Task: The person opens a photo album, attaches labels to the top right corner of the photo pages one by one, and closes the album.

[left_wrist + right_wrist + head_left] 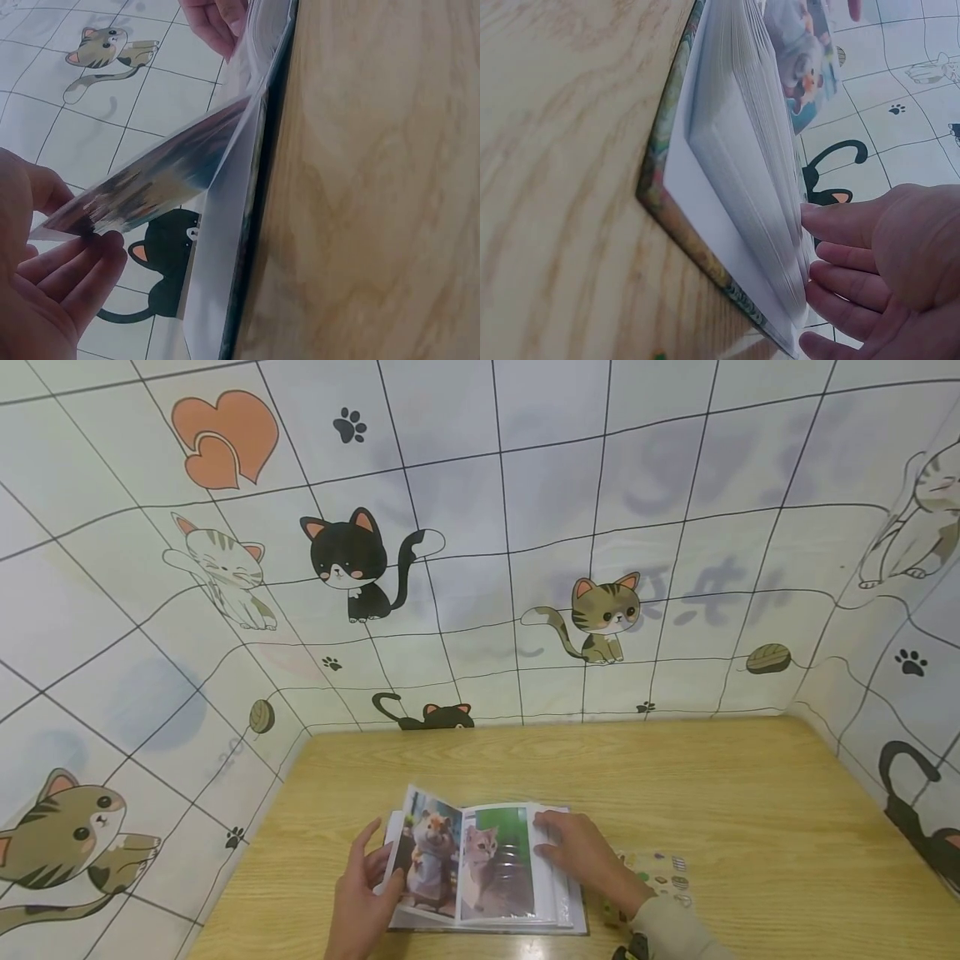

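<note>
A photo album (487,930) lies spread on the table. My left hand (365,893) pinches the outer edge of a raised page (150,176) between thumb and fingers, at the album's left side. That page carries a picture of a hamster in clothes (431,864). On the facing page is a cat picture (495,864) against green, with glare on its sleeve. My right hand (581,852) rests at the right edge of the album, its fingertips (814,289) touching the top of the page stack (742,165). Its fingers look fairly straight and grip nothing.
A sheet of small stickers (663,881) lies on the wooden table (600,768), partly under the right forearm. Walls covered with a cat-patterned sheet (480,568) stand behind and at both sides. A dark band (633,947) circles the right wrist.
</note>
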`<state>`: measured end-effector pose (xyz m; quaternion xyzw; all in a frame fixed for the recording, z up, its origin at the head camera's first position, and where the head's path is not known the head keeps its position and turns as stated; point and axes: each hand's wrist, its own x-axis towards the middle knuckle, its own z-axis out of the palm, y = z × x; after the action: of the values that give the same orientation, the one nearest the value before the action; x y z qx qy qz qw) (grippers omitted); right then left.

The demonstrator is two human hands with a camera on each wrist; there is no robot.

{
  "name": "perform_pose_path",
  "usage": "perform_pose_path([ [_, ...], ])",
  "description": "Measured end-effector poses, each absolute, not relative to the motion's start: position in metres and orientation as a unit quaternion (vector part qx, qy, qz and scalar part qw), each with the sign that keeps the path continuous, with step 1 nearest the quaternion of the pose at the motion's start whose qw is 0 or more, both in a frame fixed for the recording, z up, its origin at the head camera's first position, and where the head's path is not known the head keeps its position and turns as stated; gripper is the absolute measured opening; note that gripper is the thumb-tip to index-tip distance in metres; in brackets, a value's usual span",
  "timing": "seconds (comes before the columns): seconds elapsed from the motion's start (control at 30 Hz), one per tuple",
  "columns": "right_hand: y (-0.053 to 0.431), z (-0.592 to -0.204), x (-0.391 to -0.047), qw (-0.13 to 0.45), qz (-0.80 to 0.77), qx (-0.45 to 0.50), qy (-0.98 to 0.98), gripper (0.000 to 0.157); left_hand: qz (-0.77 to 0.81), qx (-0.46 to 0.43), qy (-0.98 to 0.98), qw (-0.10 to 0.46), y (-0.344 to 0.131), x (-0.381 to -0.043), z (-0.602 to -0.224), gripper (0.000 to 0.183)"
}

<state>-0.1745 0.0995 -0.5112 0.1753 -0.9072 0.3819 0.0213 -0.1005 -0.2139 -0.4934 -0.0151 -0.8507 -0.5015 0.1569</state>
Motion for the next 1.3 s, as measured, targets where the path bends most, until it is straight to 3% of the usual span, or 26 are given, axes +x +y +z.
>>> perform_pose_path([
  [0.33, 0.100, -0.511, -0.174, 0.020, 0.384, 0.175, -0.906, 0.034, -0.494, -0.001, -0.859, 0.134, -0.223, -0.105, -0.500, 0.075],
  [0.87, 0.101, -0.509, -0.173, 0.010, 0.395, 0.166, -0.903, 0.034, -0.469, 0.048, -0.881, 0.038, -0.232, -0.113, -0.509, 0.083],
  [1.3, 0.105, -0.507, -0.177, -0.008, 0.403, 0.175, -0.898, 0.037, -0.388, 0.045, -0.919, 0.040, -0.235, -0.117, -0.509, 0.081],
])
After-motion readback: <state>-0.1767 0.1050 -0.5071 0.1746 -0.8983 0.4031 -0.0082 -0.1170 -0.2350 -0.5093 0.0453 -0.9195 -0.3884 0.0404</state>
